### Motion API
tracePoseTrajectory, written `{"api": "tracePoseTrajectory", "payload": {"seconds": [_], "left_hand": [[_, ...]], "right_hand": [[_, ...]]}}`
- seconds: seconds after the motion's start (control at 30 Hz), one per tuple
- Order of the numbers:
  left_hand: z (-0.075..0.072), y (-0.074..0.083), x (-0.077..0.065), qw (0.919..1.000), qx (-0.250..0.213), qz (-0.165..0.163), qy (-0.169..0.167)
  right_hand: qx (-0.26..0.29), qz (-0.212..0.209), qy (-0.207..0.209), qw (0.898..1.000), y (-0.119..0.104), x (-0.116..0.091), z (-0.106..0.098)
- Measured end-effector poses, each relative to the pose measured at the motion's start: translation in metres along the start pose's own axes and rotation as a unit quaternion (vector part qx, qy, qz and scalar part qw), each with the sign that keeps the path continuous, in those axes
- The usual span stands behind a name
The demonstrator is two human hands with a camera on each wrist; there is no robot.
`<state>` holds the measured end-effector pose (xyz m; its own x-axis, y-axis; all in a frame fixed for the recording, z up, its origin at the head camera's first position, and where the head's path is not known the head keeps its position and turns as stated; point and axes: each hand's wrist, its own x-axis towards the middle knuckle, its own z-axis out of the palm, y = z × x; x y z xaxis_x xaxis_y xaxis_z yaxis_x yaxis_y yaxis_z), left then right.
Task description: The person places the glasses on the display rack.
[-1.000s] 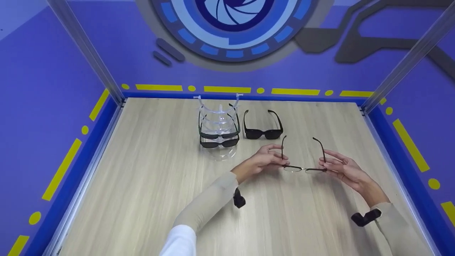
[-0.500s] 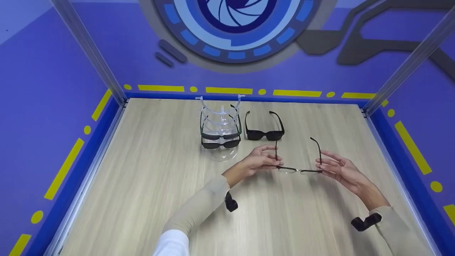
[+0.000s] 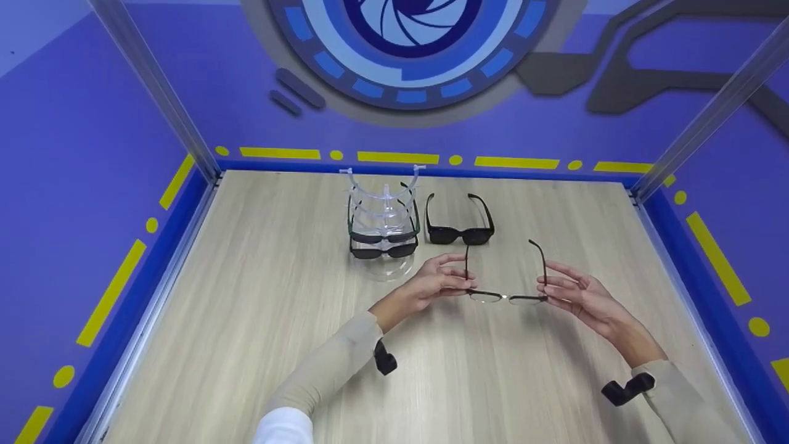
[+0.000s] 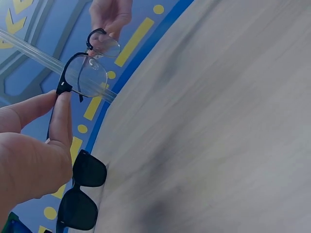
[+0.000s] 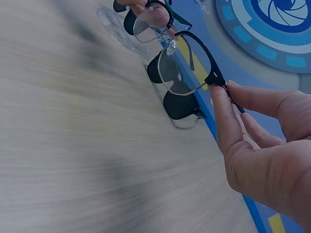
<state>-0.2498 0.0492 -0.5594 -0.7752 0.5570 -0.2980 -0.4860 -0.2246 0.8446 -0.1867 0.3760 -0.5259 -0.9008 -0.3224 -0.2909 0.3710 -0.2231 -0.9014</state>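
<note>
Both hands hold one pair of clear-lensed eyeglasses with dark upper rims, temples unfolded and pointing to the back wall. My left hand pinches the left hinge corner between thumb and fingers. At the opposite hinge, my right hand pinches the frame, as the right wrist view also shows. The glasses appear raised above the table. Just behind them lie black sunglasses with open temples. To their left stands a clear display stand bearing green-framed sunglasses above black-framed sunglasses.
The wooden table is enclosed by a blue back wall and side walls with yellow marks. Metal posts rise at the back corners. The stand's upper arms hold no glasses.
Both hands have carried the eyeglasses a little to the left, toward the display stand. The sunglasses and the stand have stayed where they were; the head view shifted slightly.
</note>
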Motion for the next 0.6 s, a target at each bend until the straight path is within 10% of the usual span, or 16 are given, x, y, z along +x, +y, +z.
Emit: {"api": "tracePoseTrajectory", "payload": {"seconds": [0.6], "left_hand": [[-0.023, 0.016, -0.042, 0.9991, -0.013, 0.035, 0.019]], "right_hand": [[-0.046, 0.026, -0.017, 0.998, -0.004, 0.019, 0.038]]}}
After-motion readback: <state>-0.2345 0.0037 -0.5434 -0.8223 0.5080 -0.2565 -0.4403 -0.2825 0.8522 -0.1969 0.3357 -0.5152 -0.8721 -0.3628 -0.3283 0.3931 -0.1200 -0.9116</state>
